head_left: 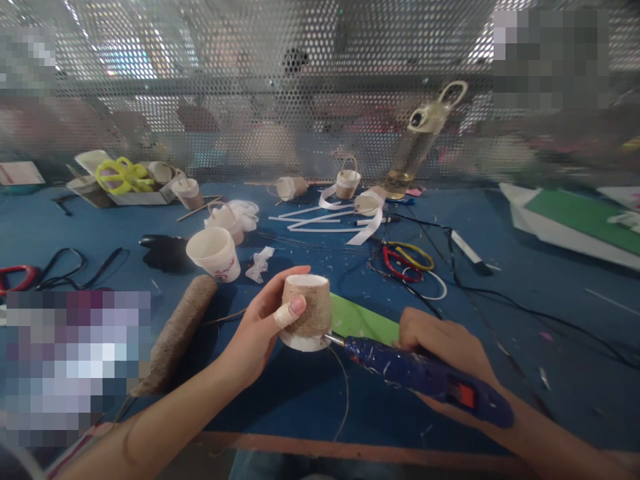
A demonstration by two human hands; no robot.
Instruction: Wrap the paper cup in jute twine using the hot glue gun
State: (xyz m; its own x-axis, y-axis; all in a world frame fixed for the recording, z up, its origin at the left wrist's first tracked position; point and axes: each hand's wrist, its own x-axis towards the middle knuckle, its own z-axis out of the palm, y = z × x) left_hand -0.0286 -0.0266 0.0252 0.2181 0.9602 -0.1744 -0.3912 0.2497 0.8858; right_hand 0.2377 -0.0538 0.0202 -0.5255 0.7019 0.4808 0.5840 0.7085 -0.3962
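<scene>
Evidently braced, a twine-wrapped cup (316, 315) sat between thumb and fingers of the left hand (263, 317).
These curled snugly around it, presumably steadying it for the glue gun (405, 370), which the right hand (443, 340) gripped with folded fingers, nozzle (336, 339) by the lower edge, below the left thumb (287, 314).

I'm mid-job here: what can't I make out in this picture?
Head view: several fingers of the left hand, hidden behind the twine-wrapped cup.
Head view: part of the right hand, hidden behind the blue glue gun.
Head view: the rest of the red loop, cut off by the left edge.
Head view: shapes beyond the perforated metal screen, blurred behind its mesh.
</scene>
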